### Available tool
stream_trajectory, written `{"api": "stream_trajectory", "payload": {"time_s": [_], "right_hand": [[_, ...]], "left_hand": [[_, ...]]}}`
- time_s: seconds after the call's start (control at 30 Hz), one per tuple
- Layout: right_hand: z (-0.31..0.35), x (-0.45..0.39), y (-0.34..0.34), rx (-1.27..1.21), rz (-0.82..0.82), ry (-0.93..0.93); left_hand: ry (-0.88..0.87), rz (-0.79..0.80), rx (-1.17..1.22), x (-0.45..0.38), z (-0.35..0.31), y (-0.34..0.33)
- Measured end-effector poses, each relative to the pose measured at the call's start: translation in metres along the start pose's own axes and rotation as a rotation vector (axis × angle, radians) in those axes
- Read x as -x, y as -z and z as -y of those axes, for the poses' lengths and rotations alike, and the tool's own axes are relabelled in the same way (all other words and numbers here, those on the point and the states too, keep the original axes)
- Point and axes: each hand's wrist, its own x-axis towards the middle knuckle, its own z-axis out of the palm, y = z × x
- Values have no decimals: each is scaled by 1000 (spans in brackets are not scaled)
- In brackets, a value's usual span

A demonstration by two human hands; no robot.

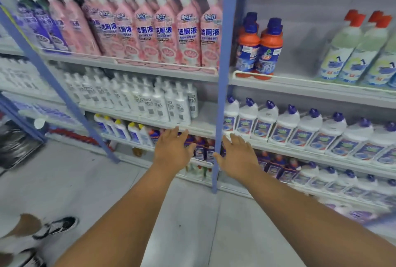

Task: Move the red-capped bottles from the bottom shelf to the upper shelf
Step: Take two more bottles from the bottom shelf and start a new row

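Note:
Both my arms reach toward the low shelves on either side of a blue upright post (220, 95). My left hand (171, 149) is spread with straight fingers and holds nothing, in front of dark blue bottles with reddish caps (201, 149) on a low shelf. My right hand (237, 155) is also spread and holds nothing, just right of the post. On the bottom shelf, pale bottles with red caps (197, 170) show below my left hand, blurred and partly hidden. More red-capped pale green bottles (355, 50) stand on the upper right shelf (300, 87).
Pink bottles (167, 37) fill the upper left shelf, white bottles (150, 99) the one below. Two orange bottles with blue caps (259, 48) stand right of the post. White purple-capped bottles (300, 127) line the right shelves. A person's shoe (57, 227) is on the floor at left.

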Motion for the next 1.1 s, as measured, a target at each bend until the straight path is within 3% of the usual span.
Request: {"api": "stream_trajectory", "payload": {"time_s": [0.53, 1.1], "right_hand": [[67, -113, -58, -6, 65, 14], [152, -210, -183, -118, 141, -331]], "left_hand": [[14, 103, -30, -76, 83, -35], [-218, 325, -48, -178, 222, -160]]}}
